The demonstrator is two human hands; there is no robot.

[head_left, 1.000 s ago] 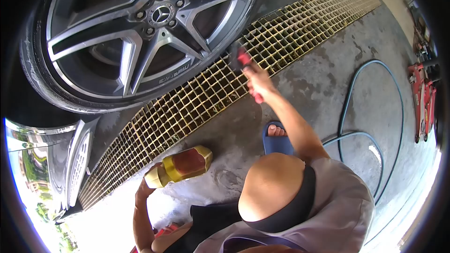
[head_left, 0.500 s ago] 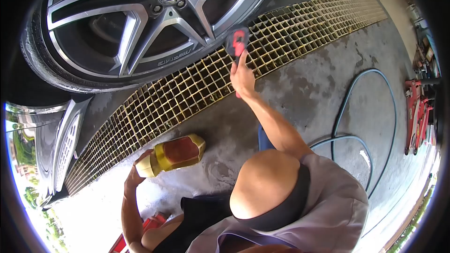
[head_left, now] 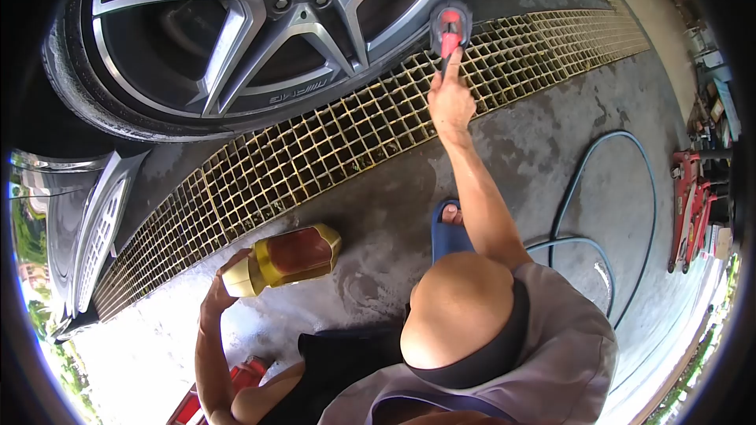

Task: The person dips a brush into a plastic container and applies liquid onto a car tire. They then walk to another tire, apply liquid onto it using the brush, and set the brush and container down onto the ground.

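My right hand (head_left: 453, 106) is closed around the handle of a red-handled brush (head_left: 450, 27) with a rounded dark head. The brush head is at the lower right edge of the tyre (head_left: 102, 114), over the floor grate; whether it touches the rubber I cannot tell. My left hand (head_left: 224, 283) grips the pale end of a yellow plastic jug (head_left: 260, 267) lying on its side, its upper face cut open. Something reddish-brown shows inside the opening. Above both hands stands the grey alloy wheel (head_left: 307, 27) with a star emblem at its hub.
A yellow-edged drain grate (head_left: 315, 145) runs along the wheel. On the wet concrete at right lies a looped blue hose (head_left: 557, 212), with a red floor jack (head_left: 683, 212) beyond it. My foot in a blue slipper (head_left: 443, 236) and a red object (head_left: 248, 378) are near my legs.
My right hand has moved the brush up and to the right along the tyre's edge. The left hand still holds the jug in nearly the same place. The view has shifted slightly.
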